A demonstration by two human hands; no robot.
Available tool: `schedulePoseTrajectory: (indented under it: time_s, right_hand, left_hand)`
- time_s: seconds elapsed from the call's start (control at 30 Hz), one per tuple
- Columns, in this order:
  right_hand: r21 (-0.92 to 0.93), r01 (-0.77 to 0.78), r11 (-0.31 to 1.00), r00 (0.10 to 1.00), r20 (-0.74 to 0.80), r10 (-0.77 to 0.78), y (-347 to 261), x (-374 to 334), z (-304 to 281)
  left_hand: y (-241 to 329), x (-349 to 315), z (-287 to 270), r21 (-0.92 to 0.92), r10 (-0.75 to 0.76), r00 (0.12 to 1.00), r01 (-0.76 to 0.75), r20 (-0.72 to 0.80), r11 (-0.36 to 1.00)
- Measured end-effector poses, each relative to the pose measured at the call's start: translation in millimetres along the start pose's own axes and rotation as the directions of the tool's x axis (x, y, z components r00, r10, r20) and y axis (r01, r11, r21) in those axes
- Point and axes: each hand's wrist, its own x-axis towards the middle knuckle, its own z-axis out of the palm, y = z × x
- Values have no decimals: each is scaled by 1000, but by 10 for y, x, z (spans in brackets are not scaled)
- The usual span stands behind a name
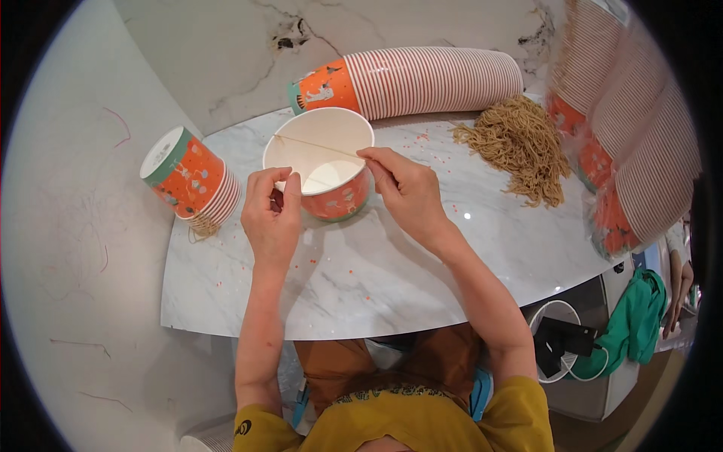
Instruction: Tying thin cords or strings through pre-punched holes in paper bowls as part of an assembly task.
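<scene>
An orange paper bucket point(337, 203) with a white inside and a green base band stands upright on the marble-patterned table, its mouth tilted toward me in view. A thin tan cord point(320, 145) runs across its opening from the far left inner wall to the right rim. My right hand point(413, 194) pinches the cord's right end between thumb and fingertips at that rim. At the front left rim, my left hand point(271, 220) is closed with curled fingers; what lies between its fingertips is hidden. A fainter line shows inside the bucket near it.
An upturned bucket stack point(188, 175) with cords under it stands left. Behind lies a long row of nested buckets point(437, 81). A heap of tan cords point(520, 147) lies right, beside plastic-wrapped bucket stacks point(655, 181). Orange scraps dot the table point(392, 294). A white bin point(556, 310) sits below right.
</scene>
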Motion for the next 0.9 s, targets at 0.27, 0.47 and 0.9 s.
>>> schedulePoseTrajectory:
  time_s: [0.27, 0.47, 0.9]
  right_hand:
    - [4, 5, 1000, 1000, 9, -5, 0, -23, 23]
    - [-12, -65, 998, 998, 24, 66, 75, -24, 28]
    - [330, -376, 866, 877, 428, 218, 52, -68, 113]
  left_hand:
    - [327, -59, -41, 33, -50, 976, 44, 210, 998]
    - [183, -43, 212, 6, 105, 973, -109, 205, 994]
    - [-123, -92, 67, -255, 47, 998, -37, 32, 966]
